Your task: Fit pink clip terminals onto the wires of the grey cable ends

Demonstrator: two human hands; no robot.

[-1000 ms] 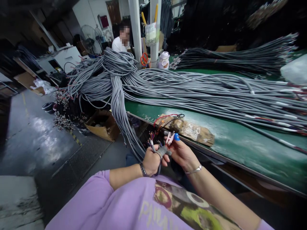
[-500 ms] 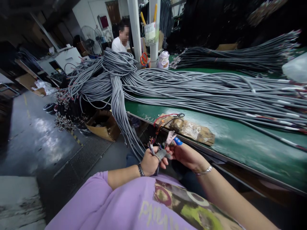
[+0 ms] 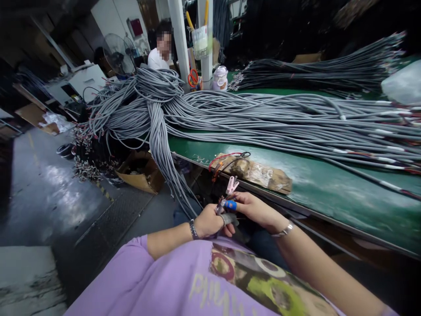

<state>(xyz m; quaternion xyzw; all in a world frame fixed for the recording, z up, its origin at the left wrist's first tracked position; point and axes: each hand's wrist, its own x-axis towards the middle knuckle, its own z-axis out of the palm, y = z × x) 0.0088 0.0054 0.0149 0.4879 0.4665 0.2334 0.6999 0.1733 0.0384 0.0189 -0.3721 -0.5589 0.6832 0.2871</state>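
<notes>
My left hand (image 3: 209, 220) is closed around the end of a grey cable (image 3: 219, 206), low in front of my body, just off the table's edge. A grey wrap covers one of its fingers. My right hand (image 3: 251, 205) meets it from the right, thumb and fingers pinched at the thin wires by the cable end; blue tape (image 3: 230, 205) is wound on one digit. A pale pink clothespin (image 3: 232, 184) sticks up just above the fingertips; what it clips is hidden. A hanging bundle of grey cables (image 3: 171, 175) runs down from the table to the left hand.
Long grey cables (image 3: 263, 116) lie across the green table (image 3: 315, 193). At its near edge rests a taped wood block (image 3: 259, 175) with red and black leads. Black cables (image 3: 305, 72) lie behind. A cardboard box (image 3: 141, 173) is on the floor; a person (image 3: 159, 55) sits beyond.
My right hand has moved in closer to the left, its taped digit now down at the cable end. The clothespin stands more upright and shows more clearly. The view has shifted slightly.
</notes>
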